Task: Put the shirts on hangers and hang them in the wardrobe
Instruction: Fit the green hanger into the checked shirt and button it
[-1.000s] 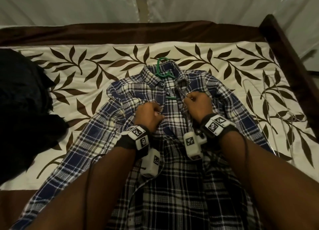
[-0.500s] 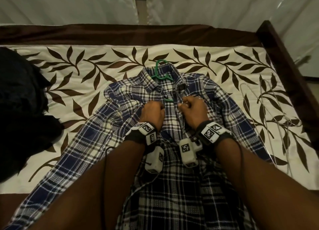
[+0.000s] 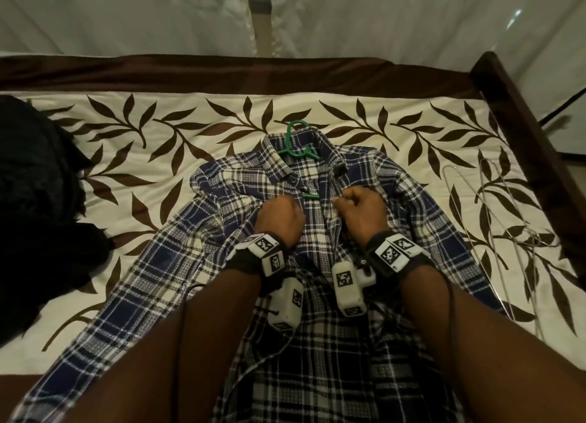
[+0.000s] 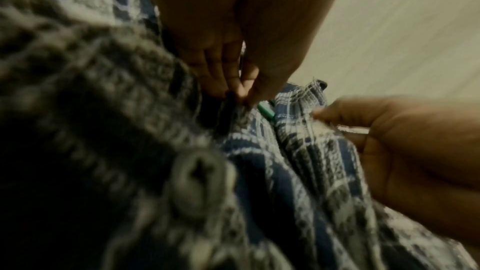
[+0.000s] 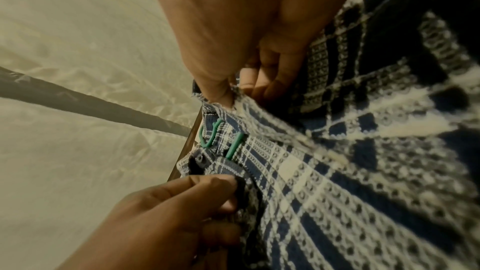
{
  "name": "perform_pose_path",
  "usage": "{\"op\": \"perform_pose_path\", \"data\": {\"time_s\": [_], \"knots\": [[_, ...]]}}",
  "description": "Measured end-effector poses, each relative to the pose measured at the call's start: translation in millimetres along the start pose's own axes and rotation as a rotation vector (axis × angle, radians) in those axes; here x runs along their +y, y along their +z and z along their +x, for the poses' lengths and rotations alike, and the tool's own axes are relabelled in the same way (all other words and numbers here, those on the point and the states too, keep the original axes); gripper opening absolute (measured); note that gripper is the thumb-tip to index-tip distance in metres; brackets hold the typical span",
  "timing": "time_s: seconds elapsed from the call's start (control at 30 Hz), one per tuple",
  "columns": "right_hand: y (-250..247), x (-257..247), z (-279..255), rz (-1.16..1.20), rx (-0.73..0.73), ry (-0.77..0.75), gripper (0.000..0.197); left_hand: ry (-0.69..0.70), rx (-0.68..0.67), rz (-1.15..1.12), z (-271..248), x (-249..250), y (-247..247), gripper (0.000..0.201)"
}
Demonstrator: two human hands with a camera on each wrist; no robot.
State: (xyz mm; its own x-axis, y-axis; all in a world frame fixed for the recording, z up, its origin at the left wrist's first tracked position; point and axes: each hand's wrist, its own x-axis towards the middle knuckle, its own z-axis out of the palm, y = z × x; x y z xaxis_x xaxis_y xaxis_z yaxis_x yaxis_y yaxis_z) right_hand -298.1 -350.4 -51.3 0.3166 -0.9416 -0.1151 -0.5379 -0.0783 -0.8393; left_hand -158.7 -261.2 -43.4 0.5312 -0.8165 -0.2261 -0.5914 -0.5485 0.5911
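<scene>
Plaid shirt point(image 3: 317, 232), green hanger point(image 3: 293, 143), no legible writing

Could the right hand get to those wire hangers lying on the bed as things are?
Probably yes, but not at once. The wire hangers lie bare on the bed, on the right hand's own side, with nothing between. That hand, though, is pinching the shirt's front edge and would have to let go first.

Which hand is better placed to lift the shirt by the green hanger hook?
Probably the left hand: the green hanger hook lies nearer its side. The right hand pinches the shirt placket.
</scene>
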Motion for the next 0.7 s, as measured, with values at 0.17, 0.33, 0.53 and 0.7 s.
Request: {"op": "perform_pose_path", "data": {"time_s": [0.17, 0.33, 0.53, 0.7], "knots": [[0, -6, 12, -0.016, -0.008, 0.059, 0.015, 0.096, 0.116, 0.009, 18, 1, -29, 0.007], [12, -35, 26, -0.033, 0.092, 0.029, 0.045, 0.343, 0.177, 0.346, 50, 9, -57, 0.043], [17, -38, 44, 0.151, 0.134, 0.202, 0.03, 0.474, 0.041, 0.688, 73, 12, -68, 0.024], [16, -31, 40, 0.328, 0.131, 0.192, 0.037, 0.496, -0.161, 0.65, 78, 6, -78, 0.024]]}}
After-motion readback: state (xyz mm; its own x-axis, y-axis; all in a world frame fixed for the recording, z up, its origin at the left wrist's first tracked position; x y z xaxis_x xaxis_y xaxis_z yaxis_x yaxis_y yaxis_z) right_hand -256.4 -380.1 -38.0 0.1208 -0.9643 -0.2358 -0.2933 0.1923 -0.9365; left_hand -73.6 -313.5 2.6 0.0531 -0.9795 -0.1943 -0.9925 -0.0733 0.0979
